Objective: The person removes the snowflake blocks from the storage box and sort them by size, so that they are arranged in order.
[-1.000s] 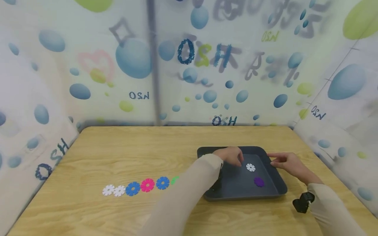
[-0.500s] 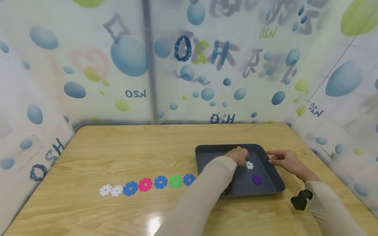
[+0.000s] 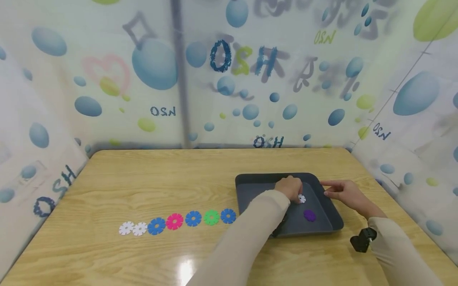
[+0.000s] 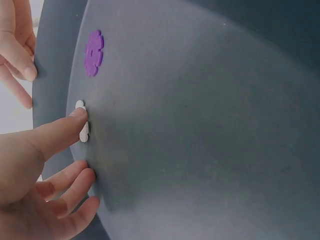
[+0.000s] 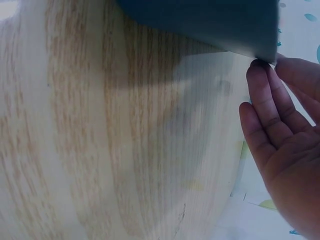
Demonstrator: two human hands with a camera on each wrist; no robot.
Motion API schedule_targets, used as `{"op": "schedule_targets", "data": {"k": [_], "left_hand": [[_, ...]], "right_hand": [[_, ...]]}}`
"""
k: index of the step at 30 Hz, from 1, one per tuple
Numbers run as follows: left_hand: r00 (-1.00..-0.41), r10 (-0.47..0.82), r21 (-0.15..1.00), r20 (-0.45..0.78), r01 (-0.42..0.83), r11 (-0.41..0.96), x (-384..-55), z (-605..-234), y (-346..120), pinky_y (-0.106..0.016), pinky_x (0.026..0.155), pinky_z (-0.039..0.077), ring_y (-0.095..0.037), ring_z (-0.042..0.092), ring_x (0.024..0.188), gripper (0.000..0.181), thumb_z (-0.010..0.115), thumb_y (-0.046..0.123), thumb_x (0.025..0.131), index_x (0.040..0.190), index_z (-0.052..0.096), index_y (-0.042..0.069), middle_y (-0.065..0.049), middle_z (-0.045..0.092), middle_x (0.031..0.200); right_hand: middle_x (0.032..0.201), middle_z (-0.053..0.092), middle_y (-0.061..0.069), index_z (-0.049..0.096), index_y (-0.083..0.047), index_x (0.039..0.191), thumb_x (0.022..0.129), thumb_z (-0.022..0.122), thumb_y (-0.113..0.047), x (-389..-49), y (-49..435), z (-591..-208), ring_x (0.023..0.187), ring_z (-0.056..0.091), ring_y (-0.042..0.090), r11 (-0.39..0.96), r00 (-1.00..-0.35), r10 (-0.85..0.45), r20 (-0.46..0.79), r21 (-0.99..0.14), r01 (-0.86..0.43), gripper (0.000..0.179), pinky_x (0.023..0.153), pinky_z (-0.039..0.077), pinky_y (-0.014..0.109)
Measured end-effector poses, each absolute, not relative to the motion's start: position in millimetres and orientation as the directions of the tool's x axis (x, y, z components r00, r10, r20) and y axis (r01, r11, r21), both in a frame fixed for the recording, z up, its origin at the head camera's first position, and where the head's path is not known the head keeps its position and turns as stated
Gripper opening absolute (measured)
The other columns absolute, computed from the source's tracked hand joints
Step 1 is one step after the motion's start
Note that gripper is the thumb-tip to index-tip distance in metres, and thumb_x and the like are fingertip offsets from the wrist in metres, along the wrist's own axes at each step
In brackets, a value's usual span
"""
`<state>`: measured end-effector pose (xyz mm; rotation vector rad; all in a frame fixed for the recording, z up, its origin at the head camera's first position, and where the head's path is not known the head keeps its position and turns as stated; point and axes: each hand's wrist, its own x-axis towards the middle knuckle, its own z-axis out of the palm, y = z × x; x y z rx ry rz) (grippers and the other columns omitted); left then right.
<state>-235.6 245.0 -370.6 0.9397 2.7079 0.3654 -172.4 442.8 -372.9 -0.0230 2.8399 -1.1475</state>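
Note:
Inside the dark grey tray, my left hand reaches down at a white snowflake disc. In the left wrist view the thumb tip of that left hand overlaps the white disc. The other fingers that show are loosely bent, a little apart from the disc. A purple snowflake disc lies flat nearer the tray's front. My right hand touches the tray's right rim with extended thumb and forefinger. From the right wrist view, the right hand's fingertips meet the underside of the rim.
Left of the tray, snowflake discs form a row on the wooden table: two white ones, blue ones, a pink one and a green one. Bubble-printed walls enclose the table.
My left hand has moved right across the tray to the white disc, partly covering it. The sleeve has uncovered the row's right end. My right hand has stayed at the rim.

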Motion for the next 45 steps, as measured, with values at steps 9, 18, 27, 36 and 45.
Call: {"op": "schedule_targets", "data": {"k": [9, 18, 27, 36, 45], "left_hand": [[-0.769, 0.625, 0.272, -0.136, 0.578, 0.769, -238, -375, 253, -0.023, 0.058, 0.045, -0.006, 0.055, 0.071, 0.015, 0.079, 0.025, 0.072, 0.081, 0.067, 0.023, 0.012, 0.060, 0.080], [-0.789, 0.601, 0.241, -0.125, 0.564, 0.790, -238, -375, 254, -0.023, 0.056, 0.045, -0.005, 0.052, 0.065, 0.020, 0.082, 0.023, 0.068, 0.075, 0.063, 0.020, 0.011, 0.059, 0.072], [-0.736, 0.672, 0.279, -0.083, 0.630, 0.725, -241, -372, 249, -0.020, 0.059, 0.044, -0.004, 0.055, 0.070, 0.013, 0.075, 0.013, 0.077, 0.084, 0.067, 0.020, 0.011, 0.062, 0.081], [-0.646, 0.761, 0.366, -0.057, 0.695, 0.618, -245, -359, 229, -0.015, 0.064, 0.042, -0.003, 0.052, 0.076, 0.010, 0.066, 0.007, 0.083, 0.087, 0.064, 0.016, 0.010, 0.059, 0.084], [-0.563, 0.826, 0.418, -0.003, 0.750, 0.512, -255, -344, 191, -0.016, 0.065, 0.041, -0.007, 0.050, 0.077, 0.010, 0.063, 0.004, 0.085, 0.089, 0.059, 0.012, 0.004, 0.056, 0.086]], "right_hand": [[0.095, 0.065, 0.014, 0.049, 0.007, 0.126, 0.089, 0.061, -0.014, -171, 443, -372, 0.083, 0.060, 0.015, 0.728, -0.997, -0.037, -0.074, -0.685, 0.024, 0.045, 0.072, 0.049, 0.028], [0.097, 0.064, 0.015, 0.048, 0.008, 0.127, 0.089, 0.060, -0.014, -172, 440, -370, 0.085, 0.060, 0.017, 0.723, -0.996, -0.046, -0.082, -0.690, 0.024, 0.045, 0.075, 0.050, 0.033], [0.095, 0.065, 0.014, 0.049, 0.008, 0.126, 0.088, 0.061, -0.013, -173, 441, -370, 0.084, 0.061, 0.015, 0.727, -0.996, -0.045, -0.079, -0.686, 0.022, 0.044, 0.075, 0.050, 0.033], [0.096, 0.064, 0.014, 0.048, 0.007, 0.127, 0.089, 0.060, -0.014, -173, 439, -370, 0.085, 0.060, 0.018, 0.727, -0.995, -0.034, -0.097, -0.685, 0.042, 0.045, 0.075, 0.049, 0.033], [0.097, 0.064, 0.014, 0.048, 0.007, 0.127, 0.088, 0.061, -0.017, -171, 440, -371, 0.085, 0.060, 0.017, 0.736, -0.995, -0.042, -0.088, -0.676, 0.028, 0.047, 0.074, 0.049, 0.031]]}}
